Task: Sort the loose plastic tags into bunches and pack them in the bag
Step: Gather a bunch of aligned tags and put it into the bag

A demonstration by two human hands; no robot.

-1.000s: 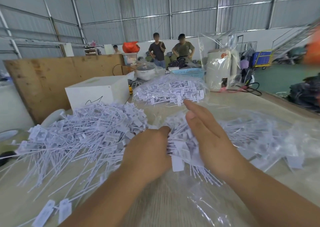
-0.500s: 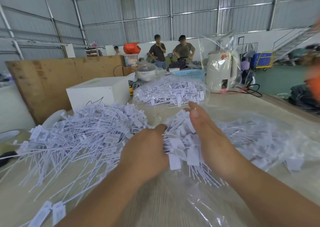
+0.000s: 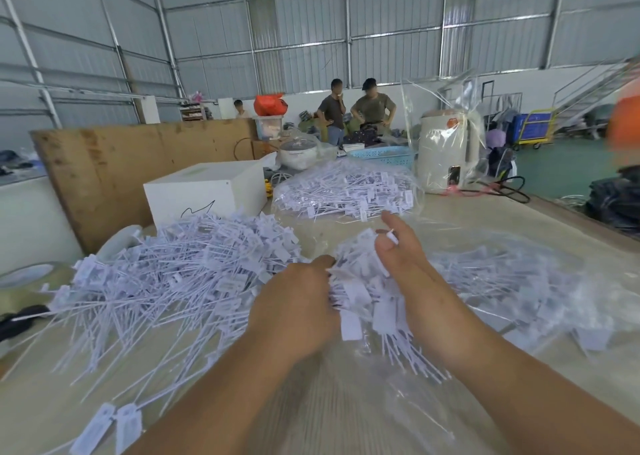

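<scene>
Head cam view: the person has a bunch of tags [image 3: 363,288] squeezed between both hands, roughly mid-table toward the near edge. Compared with a second ago the bunch looks tighter and squarer, the tag heads stacked closer together and the thin tails poking down toward the near edge. The left hand [image 3: 294,310] is curled round the bunch's left side, fingers wrapped in and gripping it. The right hand [image 3: 412,278] has gone from lying fairly flat along the bunch to pressing its right side with the fingers mostly straight, and one small tag end now sticks up between the fingertips.

So this reads as tamping the bunch even, not packing yet. The clear bag [image 3: 519,281] lies to the right with tags already inside, touching the bunch's right side as far as one can tell. The big loose pile [image 3: 180,271] toward the left edge is still huge, and another filled bag [image 3: 346,191] sits at the far side, so plenty of sorting is probably left.
</scene>
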